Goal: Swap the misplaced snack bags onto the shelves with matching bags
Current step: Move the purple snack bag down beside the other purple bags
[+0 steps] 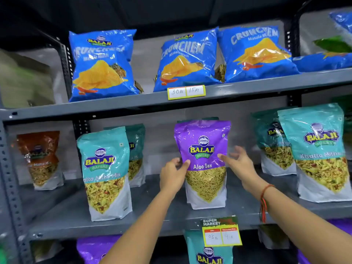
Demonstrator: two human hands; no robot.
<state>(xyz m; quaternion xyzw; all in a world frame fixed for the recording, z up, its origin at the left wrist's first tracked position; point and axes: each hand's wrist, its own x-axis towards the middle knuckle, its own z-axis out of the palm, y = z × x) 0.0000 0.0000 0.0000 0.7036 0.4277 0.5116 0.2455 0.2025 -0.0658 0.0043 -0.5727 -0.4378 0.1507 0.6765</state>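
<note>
A purple Aloo Sev bag [202, 145] stands upright in the middle of the middle shelf [152, 221], between teal Khatta Mitha Mix bags [105, 168] on its left and more teal bags [320, 149] on its right. My left hand [172, 175] grips the purple bag's left edge, thumb on the front. My right hand [240, 162] is at the bag's right edge with its fingers spread, the index finger touching the front. On the shelf below, a teal bag [208, 252] stands beside purple bags [93, 248].
Blue Crunchem chip bags [101, 63] fill the top shelf. An orange-brown bag [39, 159] stands at the far left of the middle shelf. A price tag [222, 233] hangs from the middle shelf's front edge. A perforated grey upright [11, 187] runs down the left.
</note>
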